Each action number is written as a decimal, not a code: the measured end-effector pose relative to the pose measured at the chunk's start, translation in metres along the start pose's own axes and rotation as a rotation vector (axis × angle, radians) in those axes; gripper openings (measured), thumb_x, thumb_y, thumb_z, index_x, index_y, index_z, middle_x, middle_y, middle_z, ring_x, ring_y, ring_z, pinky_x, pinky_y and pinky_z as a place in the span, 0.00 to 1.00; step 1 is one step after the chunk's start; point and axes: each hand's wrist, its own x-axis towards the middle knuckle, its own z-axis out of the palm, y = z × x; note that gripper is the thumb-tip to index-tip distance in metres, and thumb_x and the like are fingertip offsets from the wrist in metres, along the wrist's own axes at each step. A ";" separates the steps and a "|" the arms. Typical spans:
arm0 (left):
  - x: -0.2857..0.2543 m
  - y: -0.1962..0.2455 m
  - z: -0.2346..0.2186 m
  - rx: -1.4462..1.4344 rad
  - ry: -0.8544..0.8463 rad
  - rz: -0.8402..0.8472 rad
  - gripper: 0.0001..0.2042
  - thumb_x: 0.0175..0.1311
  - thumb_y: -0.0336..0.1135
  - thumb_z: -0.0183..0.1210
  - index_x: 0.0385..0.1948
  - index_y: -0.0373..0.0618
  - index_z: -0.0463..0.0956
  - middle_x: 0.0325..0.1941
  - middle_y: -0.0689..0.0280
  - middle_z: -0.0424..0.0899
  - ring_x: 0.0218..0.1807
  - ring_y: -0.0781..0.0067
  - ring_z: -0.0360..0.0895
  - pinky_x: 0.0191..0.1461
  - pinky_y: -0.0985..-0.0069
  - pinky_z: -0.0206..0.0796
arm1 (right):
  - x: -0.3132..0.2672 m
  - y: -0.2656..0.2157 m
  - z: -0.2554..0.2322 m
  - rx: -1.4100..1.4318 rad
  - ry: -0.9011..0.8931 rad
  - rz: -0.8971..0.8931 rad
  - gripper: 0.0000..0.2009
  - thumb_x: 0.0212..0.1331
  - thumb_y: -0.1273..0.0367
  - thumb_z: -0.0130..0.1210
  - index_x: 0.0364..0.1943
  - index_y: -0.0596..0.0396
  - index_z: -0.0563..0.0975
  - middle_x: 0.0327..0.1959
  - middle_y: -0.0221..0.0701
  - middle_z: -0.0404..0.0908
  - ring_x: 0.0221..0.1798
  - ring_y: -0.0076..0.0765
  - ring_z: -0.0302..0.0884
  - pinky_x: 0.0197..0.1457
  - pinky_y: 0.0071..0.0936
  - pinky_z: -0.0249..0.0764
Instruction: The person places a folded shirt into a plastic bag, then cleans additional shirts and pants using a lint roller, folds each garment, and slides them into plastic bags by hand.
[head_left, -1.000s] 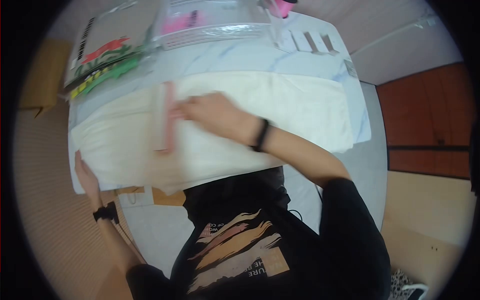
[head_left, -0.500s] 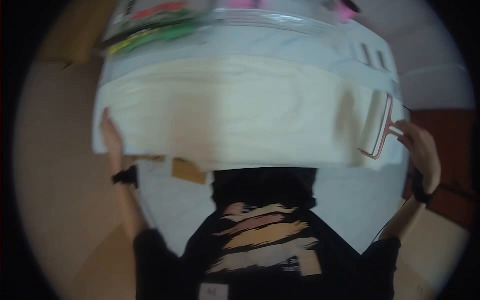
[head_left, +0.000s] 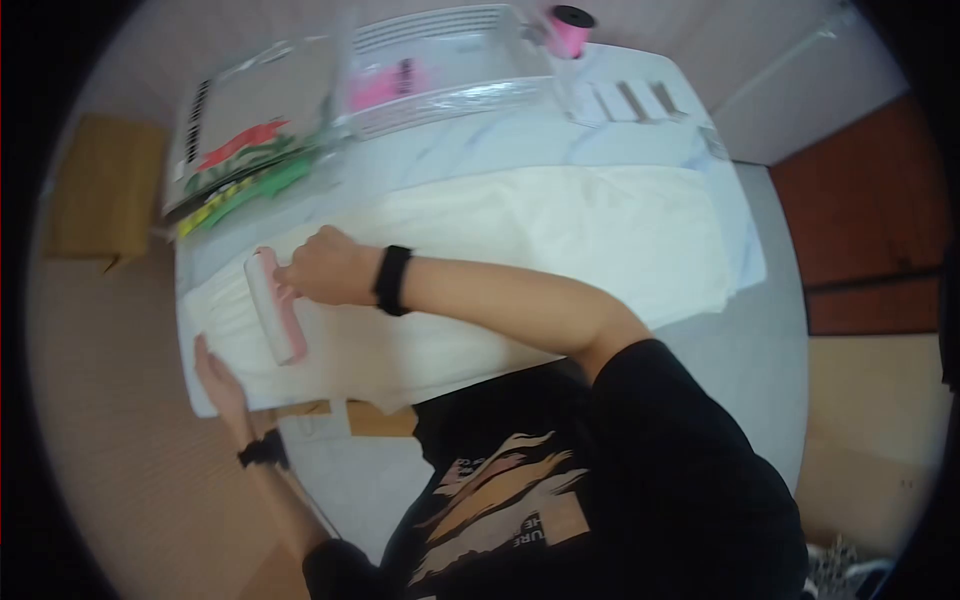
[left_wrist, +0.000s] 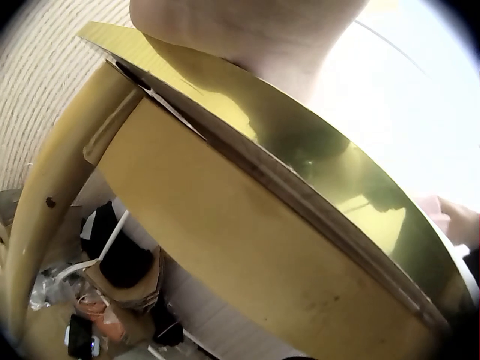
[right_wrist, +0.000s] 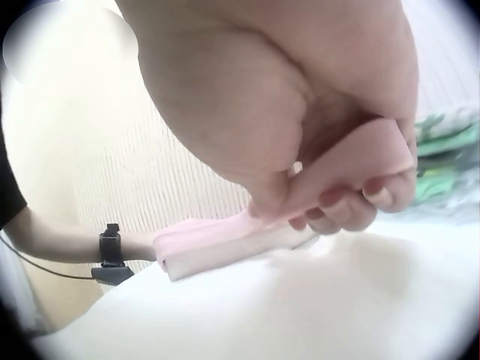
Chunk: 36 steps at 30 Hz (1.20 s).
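Observation:
A cream-white garment (head_left: 620, 225), perhaps trousers, lies stretched out along the table. My right hand (head_left: 330, 265) grips the pink handle of a wide lint roller (head_left: 268, 310), whose white roll sits against the fabric near the garment's left end. In the right wrist view, fingers (right_wrist: 337, 210) curl round the pink handle (right_wrist: 352, 161), with the thumb on its other side. At the left end of the cloth, my left hand (head_left: 222, 385) rests with its fingers straight. The left wrist view shows only part of that hand (left_wrist: 247, 30) above the table's shiny gold edge (left_wrist: 315, 161).
Along the back stand bagged folded clothing (head_left: 255, 125), a white plastic basket (head_left: 450, 105) with something pink inside, and a pink spool (head_left: 572, 35). Small white boxes (head_left: 625, 103) lie at the back right. Below the table edge, assorted items (left_wrist: 124, 259) sit in a carton.
The right hand and lint roller went from left of the garment's middle to its right end, then back to its left end. The left hand stayed at the left end; the head view shifted.

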 end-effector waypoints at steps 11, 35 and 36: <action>0.005 0.026 -0.011 0.013 -0.040 -0.097 0.20 0.83 0.29 0.42 0.72 0.33 0.67 0.75 0.49 0.71 0.76 0.51 0.68 0.79 0.64 0.56 | -0.435 0.105 -0.259 -0.056 -0.296 1.124 0.14 0.75 0.68 0.52 0.60 0.47 0.80 0.54 0.38 0.88 0.55 0.45 0.87 0.56 0.38 0.80; 0.005 0.047 -0.011 0.007 -0.052 -0.083 0.20 0.83 0.29 0.42 0.70 0.33 0.68 0.74 0.46 0.72 0.76 0.48 0.67 0.80 0.62 0.56 | -0.189 -0.033 -0.050 0.148 -0.083 0.118 0.23 0.64 0.67 0.58 0.65 0.37 0.79 0.30 0.35 0.80 0.33 0.43 0.86 0.38 0.41 0.82; 0.006 0.047 -0.012 -0.004 -0.053 -0.085 0.20 0.83 0.29 0.42 0.70 0.32 0.68 0.74 0.46 0.72 0.75 0.48 0.68 0.80 0.62 0.56 | -0.216 -0.016 -0.076 0.177 -0.154 0.174 0.23 0.64 0.66 0.59 0.66 0.33 0.80 0.33 0.33 0.83 0.36 0.43 0.85 0.42 0.40 0.82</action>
